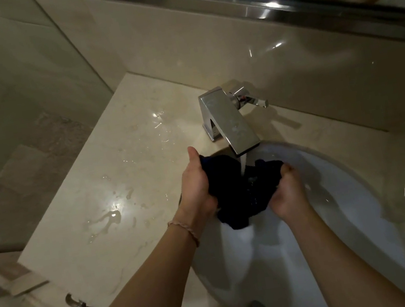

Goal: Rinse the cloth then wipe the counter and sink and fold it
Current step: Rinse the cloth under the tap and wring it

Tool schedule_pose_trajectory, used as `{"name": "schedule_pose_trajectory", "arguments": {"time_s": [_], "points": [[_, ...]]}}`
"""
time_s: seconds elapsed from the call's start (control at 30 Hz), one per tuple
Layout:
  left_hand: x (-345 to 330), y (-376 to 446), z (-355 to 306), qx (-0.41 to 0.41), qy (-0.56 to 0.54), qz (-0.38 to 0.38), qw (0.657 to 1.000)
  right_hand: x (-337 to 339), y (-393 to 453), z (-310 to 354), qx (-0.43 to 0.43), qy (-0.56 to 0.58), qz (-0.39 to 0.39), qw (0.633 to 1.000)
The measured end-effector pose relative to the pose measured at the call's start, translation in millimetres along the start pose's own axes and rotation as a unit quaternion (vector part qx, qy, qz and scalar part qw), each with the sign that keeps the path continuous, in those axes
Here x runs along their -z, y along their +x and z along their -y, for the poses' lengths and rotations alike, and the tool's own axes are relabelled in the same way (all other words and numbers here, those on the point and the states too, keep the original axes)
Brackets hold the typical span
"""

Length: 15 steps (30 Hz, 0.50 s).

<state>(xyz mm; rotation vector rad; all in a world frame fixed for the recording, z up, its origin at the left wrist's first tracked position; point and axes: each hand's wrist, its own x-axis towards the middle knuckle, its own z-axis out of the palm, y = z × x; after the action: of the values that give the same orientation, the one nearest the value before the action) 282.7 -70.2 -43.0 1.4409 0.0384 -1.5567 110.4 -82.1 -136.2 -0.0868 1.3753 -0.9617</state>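
Under faucet [231, 124] — cloth [239, 187], both hands

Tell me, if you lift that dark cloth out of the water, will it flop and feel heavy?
Probably floppy: the dark cloth bunches and sags between the left hand and right hand. Likely heavier than dry, since water from the faucet runs onto it. It will probably drip.

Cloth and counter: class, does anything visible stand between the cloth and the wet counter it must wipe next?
Nothing visible does. Both hands, left hand and right hand, grip the cloth under the faucet, over the sink. The puddled counter beside it lies bare.
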Motion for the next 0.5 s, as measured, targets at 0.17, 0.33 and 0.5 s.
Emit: {"name": "schedule_pose_trajectory", "arguments": {"time_s": [0.17,0.33,0.5], "points": [[16.5,3.6,-22.1,-0.066,0.037,-0.011,0.997,1.3,-26.6,24.0,0.103,-0.041,-0.007,0.994],[22.3,-3.1,-41.5,-0.173,0.102,-0.020,0.979,0.3,-61.0,81.9,0.204,-0.009,0.009,0.979],[13.0,-4.5,-32.5,-0.188,0.121,-0.040,0.974,-19.6,-78.5,95.7,0.210,0.012,0.018,0.977]]}}
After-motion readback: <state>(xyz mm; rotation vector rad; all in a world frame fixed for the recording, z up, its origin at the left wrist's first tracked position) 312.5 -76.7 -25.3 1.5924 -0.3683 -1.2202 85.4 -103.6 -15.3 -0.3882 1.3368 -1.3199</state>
